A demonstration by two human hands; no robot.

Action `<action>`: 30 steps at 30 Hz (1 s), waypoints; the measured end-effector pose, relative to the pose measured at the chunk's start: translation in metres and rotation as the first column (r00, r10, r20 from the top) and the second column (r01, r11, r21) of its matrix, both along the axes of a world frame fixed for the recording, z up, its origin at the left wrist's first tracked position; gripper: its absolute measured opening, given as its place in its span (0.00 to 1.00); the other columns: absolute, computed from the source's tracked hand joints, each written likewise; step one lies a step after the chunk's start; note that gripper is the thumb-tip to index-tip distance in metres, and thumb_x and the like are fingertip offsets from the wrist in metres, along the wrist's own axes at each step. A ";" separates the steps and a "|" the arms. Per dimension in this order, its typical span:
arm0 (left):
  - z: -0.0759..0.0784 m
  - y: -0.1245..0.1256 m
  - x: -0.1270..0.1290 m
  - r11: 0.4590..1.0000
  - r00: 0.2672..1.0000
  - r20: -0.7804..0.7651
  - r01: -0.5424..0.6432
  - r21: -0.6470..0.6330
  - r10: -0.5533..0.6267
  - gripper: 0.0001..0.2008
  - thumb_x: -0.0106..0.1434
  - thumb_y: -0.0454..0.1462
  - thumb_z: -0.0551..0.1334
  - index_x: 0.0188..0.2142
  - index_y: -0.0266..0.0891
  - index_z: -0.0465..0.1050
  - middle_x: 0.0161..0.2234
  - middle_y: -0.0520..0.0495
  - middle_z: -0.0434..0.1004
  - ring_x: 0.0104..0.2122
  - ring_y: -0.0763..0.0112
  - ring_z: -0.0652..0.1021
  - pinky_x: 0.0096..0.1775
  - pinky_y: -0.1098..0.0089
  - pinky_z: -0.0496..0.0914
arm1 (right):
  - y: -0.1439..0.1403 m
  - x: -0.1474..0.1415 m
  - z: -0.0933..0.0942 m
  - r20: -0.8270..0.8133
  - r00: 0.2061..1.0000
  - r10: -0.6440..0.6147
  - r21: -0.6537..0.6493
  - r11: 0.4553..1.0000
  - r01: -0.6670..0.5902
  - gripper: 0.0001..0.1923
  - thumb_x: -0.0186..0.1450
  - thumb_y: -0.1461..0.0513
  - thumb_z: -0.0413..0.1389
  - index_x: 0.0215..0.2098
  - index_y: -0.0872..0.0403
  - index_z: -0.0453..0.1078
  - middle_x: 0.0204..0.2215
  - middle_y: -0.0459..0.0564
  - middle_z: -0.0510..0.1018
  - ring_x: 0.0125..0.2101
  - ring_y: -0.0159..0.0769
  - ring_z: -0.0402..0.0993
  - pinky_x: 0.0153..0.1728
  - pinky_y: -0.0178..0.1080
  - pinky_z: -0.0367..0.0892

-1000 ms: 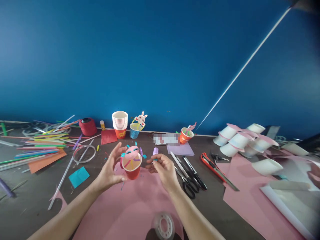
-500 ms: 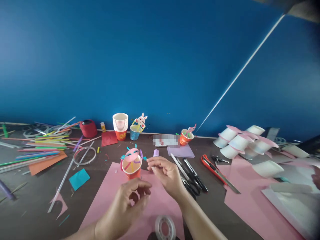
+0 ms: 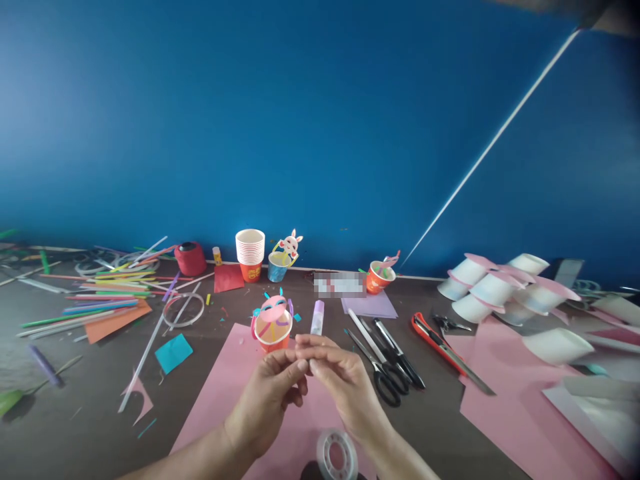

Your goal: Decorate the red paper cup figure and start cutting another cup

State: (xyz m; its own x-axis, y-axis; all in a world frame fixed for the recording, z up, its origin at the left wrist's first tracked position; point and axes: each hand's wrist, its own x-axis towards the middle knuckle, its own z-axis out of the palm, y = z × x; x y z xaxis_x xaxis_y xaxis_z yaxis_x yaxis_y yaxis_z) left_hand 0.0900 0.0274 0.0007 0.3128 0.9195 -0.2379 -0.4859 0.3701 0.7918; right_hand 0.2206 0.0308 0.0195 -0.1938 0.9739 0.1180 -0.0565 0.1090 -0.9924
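The bench [image 3: 75, 400] is carrying a pink paper sheet [image 3: 225, 393]. At its twelve o'clock edge a decorated red cup [image 3: 273, 328] is standing upright, holding coloured paper strips. Just at the cup's six o'clock, the left hand [image 3: 267, 400] and right hand [image 3: 345, 383] are meeting fingertip to fingertip, pinched nearly closed; what they are pinching is too small to tell.

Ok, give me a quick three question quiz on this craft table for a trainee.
1. True or false: the decorated red cup stands on the pink paper sheet.
2. What lies nearest the right hand, on its right side: A scissors, B red yarn spool, C stack of cups?
3. What round item lies below the left hand, by the frame's bottom edge?

Key: 1 true. 2 A. 3 The tape roll.
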 end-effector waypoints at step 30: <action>0.020 -0.024 0.006 0.949 0.943 -0.139 -0.285 0.134 0.303 0.08 0.58 0.43 0.58 0.32 0.41 0.67 0.32 0.50 0.69 0.35 0.70 0.69 0.39 0.72 0.63 | -0.030 0.028 0.018 0.582 0.753 -0.309 0.650 0.733 -0.201 0.16 0.54 0.60 0.57 0.40 0.52 0.61 0.31 0.50 0.73 0.32 0.37 0.71 0.36 0.38 0.66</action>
State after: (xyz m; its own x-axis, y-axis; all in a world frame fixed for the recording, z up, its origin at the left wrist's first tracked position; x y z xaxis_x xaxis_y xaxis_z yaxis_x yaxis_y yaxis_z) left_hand 0.0963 0.0033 0.0204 -0.0087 0.9881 -0.1536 -0.4269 0.1353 0.8941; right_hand 0.2490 0.0012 0.0374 -0.4160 0.7021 0.5779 0.5576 0.6990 -0.4478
